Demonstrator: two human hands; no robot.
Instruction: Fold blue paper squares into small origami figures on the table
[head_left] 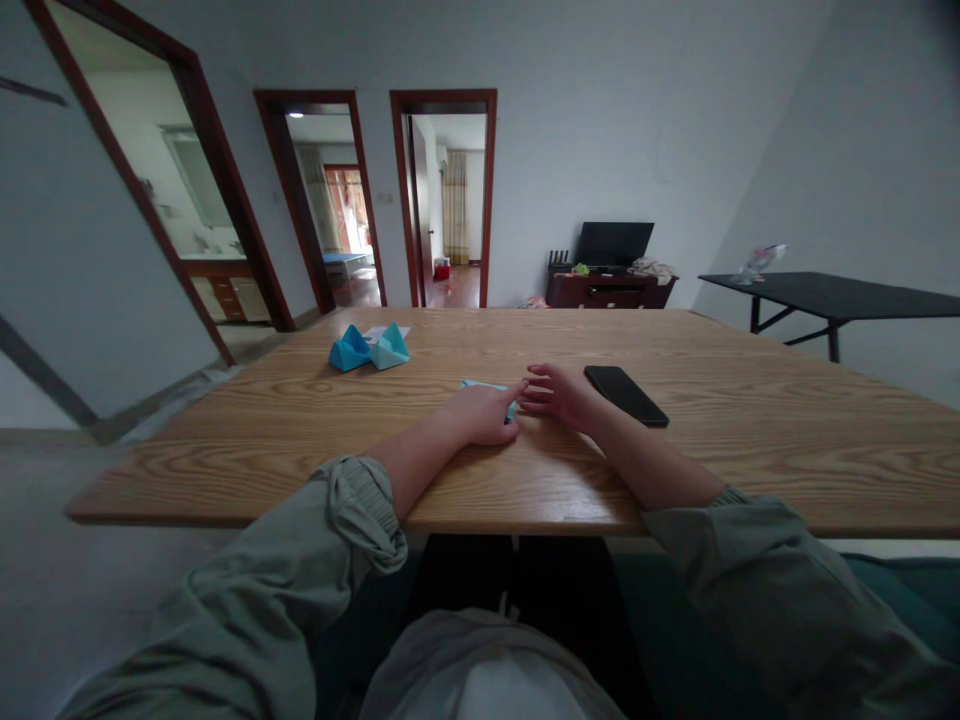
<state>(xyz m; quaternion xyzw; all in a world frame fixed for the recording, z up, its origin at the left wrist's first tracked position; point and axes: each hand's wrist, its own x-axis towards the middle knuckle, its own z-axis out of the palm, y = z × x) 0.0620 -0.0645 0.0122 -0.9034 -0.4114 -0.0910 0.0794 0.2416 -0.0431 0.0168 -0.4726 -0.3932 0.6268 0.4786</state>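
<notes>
My left hand (481, 414) lies on the wooden tabletop (697, 450) over a light blue paper piece (478, 384), hiding most of it. A sliver of the paper also shows near the fingertips. My right hand (559, 396) is just to the right, its slightly curled fingers almost meeting the left fingertips, and holds nothing. A black smartphone (626, 395) lies face down or dark just beyond it. Farther away stand a blue origami piece (349, 350) and a paler teal origami piece (390, 347), on a white paper sheet (394, 332).
The table's near edge runs under my forearms, with my olive sleeves rolled up. Beyond its far edge stand a dark cabinet (607, 291) bearing a monitor (613, 244) and a black side table (832, 296) on the right. Several doorways open on the left.
</notes>
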